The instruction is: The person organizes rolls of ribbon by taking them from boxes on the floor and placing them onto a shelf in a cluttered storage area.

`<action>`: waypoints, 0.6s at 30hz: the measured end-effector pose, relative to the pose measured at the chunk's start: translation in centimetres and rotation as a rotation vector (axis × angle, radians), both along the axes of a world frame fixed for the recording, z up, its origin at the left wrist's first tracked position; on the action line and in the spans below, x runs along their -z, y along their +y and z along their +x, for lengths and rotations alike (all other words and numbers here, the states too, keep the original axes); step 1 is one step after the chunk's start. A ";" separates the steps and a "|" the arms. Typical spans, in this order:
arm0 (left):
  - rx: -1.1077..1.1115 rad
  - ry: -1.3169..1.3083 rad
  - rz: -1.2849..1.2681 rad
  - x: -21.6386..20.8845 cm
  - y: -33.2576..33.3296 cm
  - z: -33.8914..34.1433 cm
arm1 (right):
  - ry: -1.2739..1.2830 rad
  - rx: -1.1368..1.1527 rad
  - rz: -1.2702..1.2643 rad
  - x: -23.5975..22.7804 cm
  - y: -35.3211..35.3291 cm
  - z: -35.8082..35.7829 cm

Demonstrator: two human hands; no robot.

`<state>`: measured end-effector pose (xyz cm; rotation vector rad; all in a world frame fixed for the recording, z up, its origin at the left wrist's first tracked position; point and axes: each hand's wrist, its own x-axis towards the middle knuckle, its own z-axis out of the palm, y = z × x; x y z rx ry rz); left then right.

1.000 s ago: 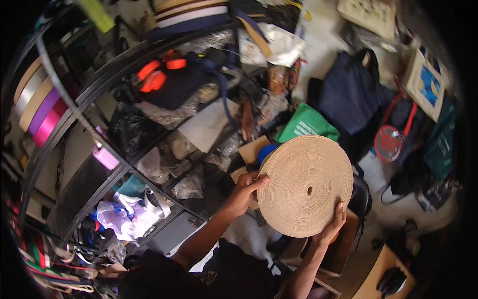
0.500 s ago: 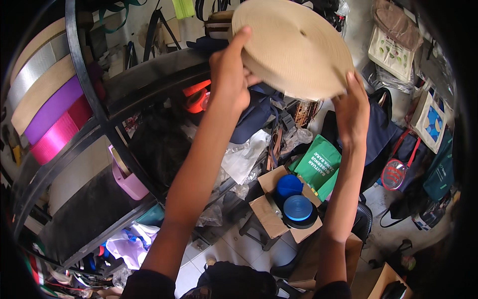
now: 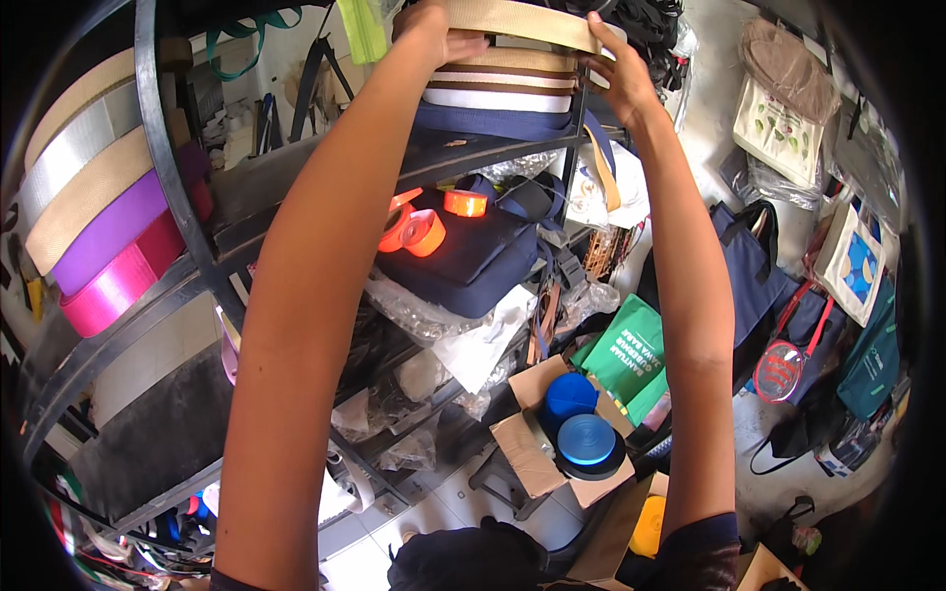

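Both my arms reach up to the top shelf. Between my hands is a wide, flat roll of beige webbing [image 3: 522, 22], level above a stack of other rolls [image 3: 503, 81] in tan, brown, white and navy. My left hand [image 3: 426, 37] grips its left edge, with fingers tucked beneath. On the right edge, my right hand [image 3: 621, 74] has its thumb against the rim and the fingers below it. Whether the roll rests fully on the stack, I cannot tell. A loose navy and tan strap end [image 3: 603, 167] hangs beside the stack.
Upright webbing rolls, including a purple one [image 3: 108, 229] and a pink one [image 3: 128, 286], fill the left rack behind a black metal post [image 3: 163, 128]. Orange tape rolls [image 3: 424, 231] lie on a navy bag [image 3: 463, 261] below. An open carton [image 3: 522, 443] holds blue rolls [image 3: 585, 439].
The beige roll has gone from tilted and facing me to level above the stack on the shelf. My arms have stretched farther up, and the stack beneath now shows.
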<state>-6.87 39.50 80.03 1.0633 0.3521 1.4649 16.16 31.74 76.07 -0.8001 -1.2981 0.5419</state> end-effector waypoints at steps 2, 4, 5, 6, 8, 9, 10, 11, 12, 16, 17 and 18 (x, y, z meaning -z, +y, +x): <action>-0.430 0.557 0.110 1.5 -2.7 1.1 | -0.005 0.091 -0.022 1.0 1.8 1.1; -0.710 0.881 0.066 1.2 -1.3 1.8 | -0.175 0.194 -0.016 1.2 2.8 1.4; -0.989 1.207 -0.006 1.3 0.3 1.8 | -0.171 0.205 -0.026 1.2 3.5 1.3; -1.011 1.210 -0.007 1.0 2.2 1.7 | -0.160 0.214 -0.032 1.1 4.2 1.1; -0.905 1.029 0.092 0.7 4.8 1.7 | -0.125 0.224 0.017 1.1 5.6 1.0; -0.774 1.029 0.232 0.8 5.4 1.5 | -0.099 0.253 0.051 1.4 6.5 1.2; -0.763 1.023 0.227 1.4 5.1 2.4 | -0.108 0.261 0.044 1.8 7.8 2.1; -0.783 1.016 0.225 1.4 4.5 3.8 | -0.153 0.298 0.097 1.6 9.0 3.5; -0.802 1.009 0.224 1.5 3.9 5.0 | -0.199 0.335 0.149 1.4 10.2 4.8; -0.870 1.081 0.313 1.0 5.8 3.9 | -0.329 0.710 -0.001 -0.2 10.8 2.8; -0.890 1.037 0.291 1.4 5.8 4.1 | -0.365 0.796 -0.014 -0.2 10.7 2.2; -0.892 1.039 0.298 1.6 5.8 4.2 | -0.375 0.807 -0.019 -0.1 10.3 1.8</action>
